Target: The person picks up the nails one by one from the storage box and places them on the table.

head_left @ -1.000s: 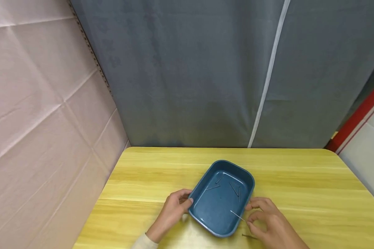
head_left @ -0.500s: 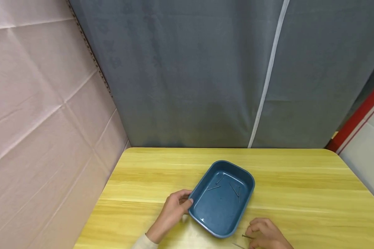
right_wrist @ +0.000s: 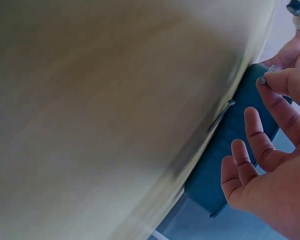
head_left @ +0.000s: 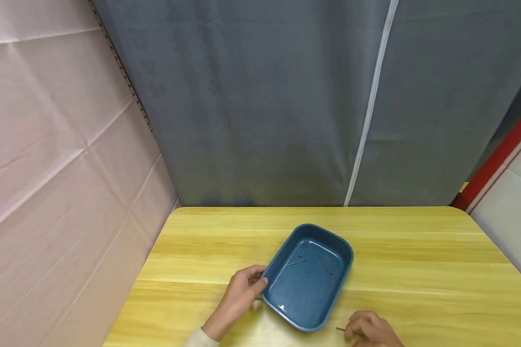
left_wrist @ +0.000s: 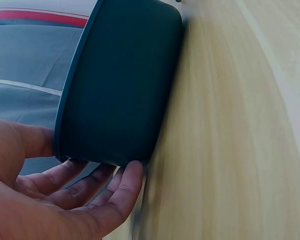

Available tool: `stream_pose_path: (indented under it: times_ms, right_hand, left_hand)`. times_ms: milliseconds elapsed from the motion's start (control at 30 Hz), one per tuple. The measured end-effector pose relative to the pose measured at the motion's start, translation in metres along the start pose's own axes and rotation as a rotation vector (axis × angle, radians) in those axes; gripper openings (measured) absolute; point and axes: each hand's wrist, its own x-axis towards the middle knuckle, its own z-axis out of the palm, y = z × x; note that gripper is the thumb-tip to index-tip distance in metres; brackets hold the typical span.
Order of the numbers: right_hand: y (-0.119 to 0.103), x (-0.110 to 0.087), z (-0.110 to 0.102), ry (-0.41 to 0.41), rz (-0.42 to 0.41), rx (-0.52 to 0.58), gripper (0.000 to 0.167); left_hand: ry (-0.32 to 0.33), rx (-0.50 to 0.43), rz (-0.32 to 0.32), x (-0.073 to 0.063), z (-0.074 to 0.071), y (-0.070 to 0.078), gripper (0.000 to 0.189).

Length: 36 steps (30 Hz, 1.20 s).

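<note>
A blue plastic tray [head_left: 306, 299] stands on the table with several thin nails [head_left: 325, 264] lying in its far half. At its left side my left hand [head_left: 239, 294] grips the wall, thumb on the rim and fingers against the outside, as the left wrist view shows with the tray's wall [left_wrist: 120, 90]. My right hand [head_left: 371, 331] is low at the front, right of the tray. In the right wrist view it pinches a nail [right_wrist: 262, 80] between thumb and forefinger, the other fingers spread. Another nail [head_left: 340, 328] lies on the table beside that hand.
The wood-grain table [head_left: 417, 270] spreads out around the tray. A grey curtain [head_left: 260, 106] with a white stripe hangs behind its far edge, and a pale cloth wall [head_left: 69, 193] stands to the left.
My right hand has drawn back from the tray's right side toward the table's front, still pinching the nail, and is now beside the nail on the table. The left hand stays on the tray.
</note>
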Motion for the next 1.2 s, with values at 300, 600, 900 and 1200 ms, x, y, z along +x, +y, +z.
stream_pose_path:
  times_ms: [300,600,900,1200]
  right_hand:
    - [0.001,0.002,-0.019,-0.13,0.121,-0.128,0.035]
    - [0.012,0.004,-0.022,-0.147,0.077,-0.171,0.041]
    - [0.011,0.012,-0.023,-0.166,0.092,-0.222,0.04]
    - [0.017,0.038,-0.033,-0.12,0.244,-0.179,0.026]
  left_hand:
    - [-0.009,-0.004,0.004,0.001,-0.001,-0.003,0.037]
    - [-0.005,0.028,-0.002,0.001,-0.001,-0.003,0.036]
    - [-0.008,0.015,0.006,0.001,-0.002,-0.001,0.037]
    - [-0.004,0.047,0.002,0.004,-0.002,-0.005,0.036]
